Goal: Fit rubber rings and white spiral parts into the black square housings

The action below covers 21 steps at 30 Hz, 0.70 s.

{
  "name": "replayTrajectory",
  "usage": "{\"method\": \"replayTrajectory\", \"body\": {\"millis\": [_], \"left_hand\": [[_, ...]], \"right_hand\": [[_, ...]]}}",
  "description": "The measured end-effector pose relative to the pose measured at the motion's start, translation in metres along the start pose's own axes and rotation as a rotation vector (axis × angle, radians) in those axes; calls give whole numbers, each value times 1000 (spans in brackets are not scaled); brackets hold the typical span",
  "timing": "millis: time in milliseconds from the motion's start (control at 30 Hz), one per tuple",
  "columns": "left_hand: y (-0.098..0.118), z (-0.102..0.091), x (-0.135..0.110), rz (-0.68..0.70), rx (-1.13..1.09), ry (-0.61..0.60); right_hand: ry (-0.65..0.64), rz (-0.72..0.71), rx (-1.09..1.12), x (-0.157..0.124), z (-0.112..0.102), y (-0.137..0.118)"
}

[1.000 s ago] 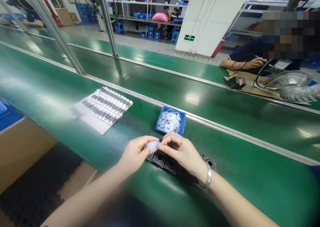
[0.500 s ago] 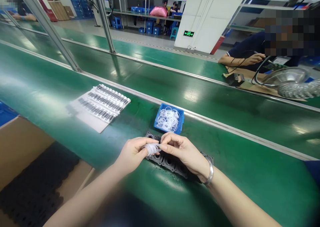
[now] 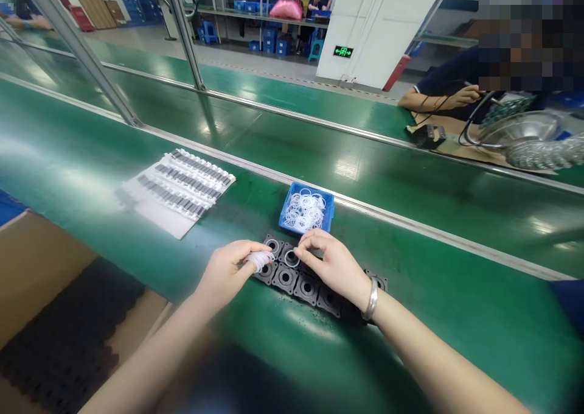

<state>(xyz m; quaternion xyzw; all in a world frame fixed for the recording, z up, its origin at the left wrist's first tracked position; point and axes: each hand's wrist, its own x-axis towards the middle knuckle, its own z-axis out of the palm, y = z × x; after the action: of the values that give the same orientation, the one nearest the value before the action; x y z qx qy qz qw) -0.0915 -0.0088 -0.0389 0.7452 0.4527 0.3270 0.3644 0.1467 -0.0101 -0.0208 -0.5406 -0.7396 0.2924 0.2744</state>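
Several white rings are bunched in my left hand, between its thumb and fingers. My right hand pinches a single white ring over one of the black square parts. Those parts lie in two rows on the green surface, each with a round recess and a hole in the middle. In the far-left part of the back row, a white ring sits around the hole. My right hand and wrist hide some of the back row. Just behind stands a blue bin heaped with loose white rings.
A white sheet with rows of small dark-and-white pieces lies at left. A cardboard box of black parts stands lower left. Metal rails run along the green bench. Across it, a person's hand works beside a silver hose.
My hands have moved apart. The left has shifted left with the bunch of rings; the right now holds one ring down at a black part. The view has tilted slightly downward.
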Motion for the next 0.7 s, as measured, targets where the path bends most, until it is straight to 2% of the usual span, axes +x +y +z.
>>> {"method": "replayTrajectory", "body": {"millis": [133, 233, 333, 500, 567, 633, 700], "left_hand": [[-8, 11, 1, 440, 230, -141], [-8, 23, 3, 588, 369, -230], [-7, 28, 5, 626, 440, -257], [-5, 26, 7, 602, 391, -328], [-4, 24, 8, 583, 355, -347], [-2, 21, 8, 555, 302, -307], [3, 19, 9, 465, 226, -206]], "right_hand": [[22, -25, -104, 3, 11, 8], [44, -33, -151, 1, 16, 9], [55, -40, -162, -5, 15, 10], [-57, -207, -306, -20, 8, 14], [-68, -231, -355, -24, 4, 14], [-3, -221, -311, -27, -3, 9], [80, -187, -172, -30, -9, 0]]}}
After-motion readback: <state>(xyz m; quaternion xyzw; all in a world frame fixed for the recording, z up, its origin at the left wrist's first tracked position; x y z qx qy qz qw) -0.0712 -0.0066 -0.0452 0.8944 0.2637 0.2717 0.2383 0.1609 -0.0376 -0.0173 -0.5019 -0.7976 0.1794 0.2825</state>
